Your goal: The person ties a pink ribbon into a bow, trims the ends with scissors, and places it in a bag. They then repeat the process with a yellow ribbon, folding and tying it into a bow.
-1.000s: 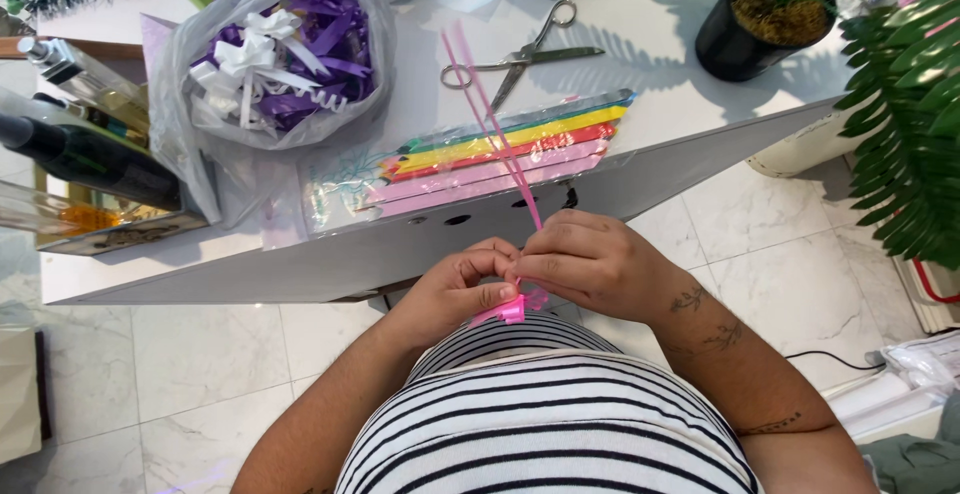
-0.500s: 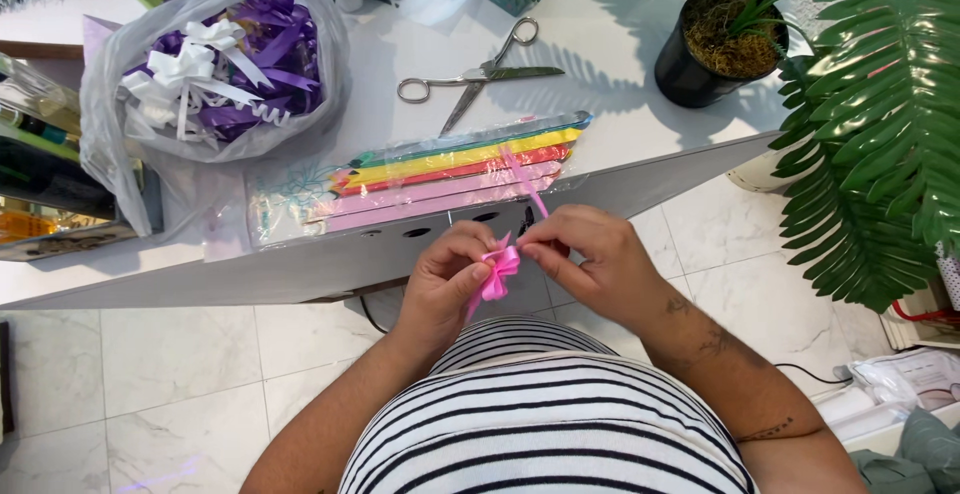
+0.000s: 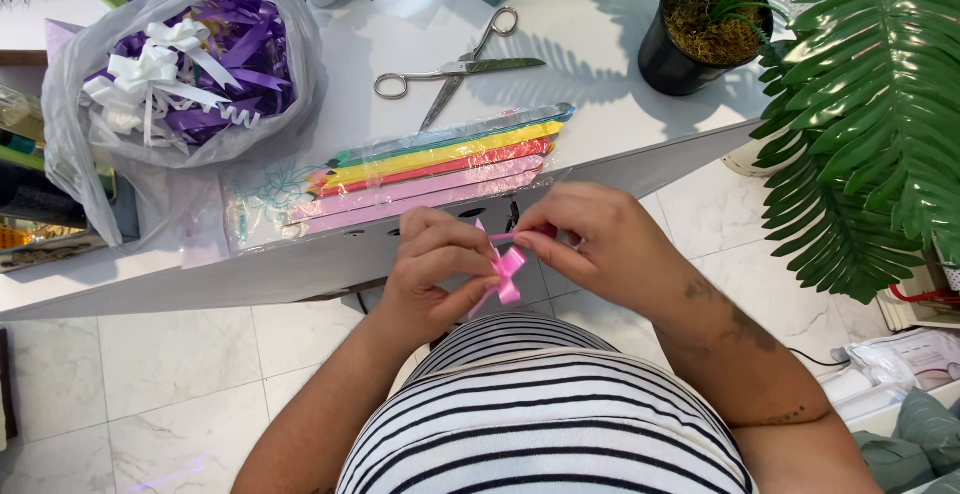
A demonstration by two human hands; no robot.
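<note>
Head camera looks down at two hands working close to a striped shirt, just past the edge of a white table (image 3: 620, 34). Left hand (image 3: 432, 272) pinches a small pink ribbon bow (image 3: 507, 276) with its fingers closed on the loops. Right hand (image 3: 588, 242) pinches the other end of the same bow, thumb and finger tight on the ribbon. So the bow sits between both hands, in the air, below the table edge.

It looks like the bow is partly made: a few pink loops are folded already, but it is small and both hands are busy with it, so it seems not finished. A clear pack of coloured ribbon strips (image 3: 420, 169) lies on the table, and it looks quite full. Scissors (image 3: 458, 66) lie near it, untouched. A plastic bag of purple and white bows (image 3: 180, 69) sits at the left. A black plant pot (image 3: 700, 34) stands at the right.
</note>
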